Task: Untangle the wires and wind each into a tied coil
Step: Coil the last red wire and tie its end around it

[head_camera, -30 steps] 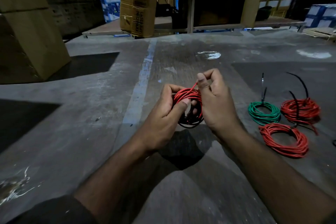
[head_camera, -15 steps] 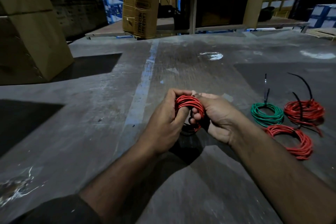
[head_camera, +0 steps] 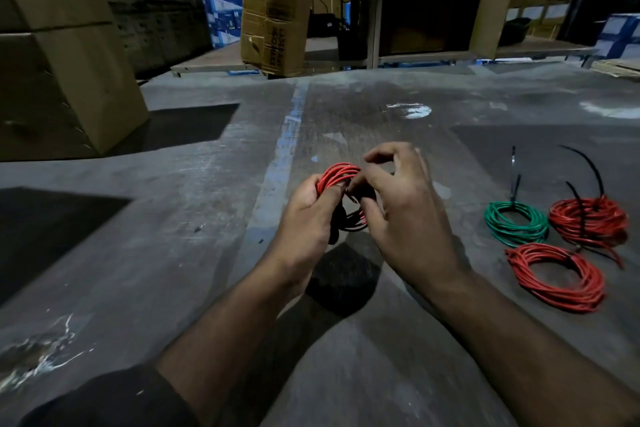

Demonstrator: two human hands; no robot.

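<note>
A small coil of red wire (head_camera: 337,175) with a black strand hanging under it is held above the concrete floor. My left hand (head_camera: 306,217) grips its left side, thumb pressed on the turns. My right hand (head_camera: 405,215) is at the coil's right side, thumb tip against the red turns and fingers curled over it; what it pinches is hidden. On the floor to the right lie a green coil (head_camera: 516,224), a red coil with black ties (head_camera: 588,222) and another red coil (head_camera: 557,276).
Black cable tie tails (head_camera: 513,173) stick up from the floor coils. Stacked cardboard boxes (head_camera: 69,80) stand at the left, a tall carton (head_camera: 277,10) and shelving at the back. A faded blue line (head_camera: 282,156) runs along the floor.
My right hand dipped down beside the coil half a second ago and has come back up on its right side with the index finger lifted. My left hand kept its grip.
</note>
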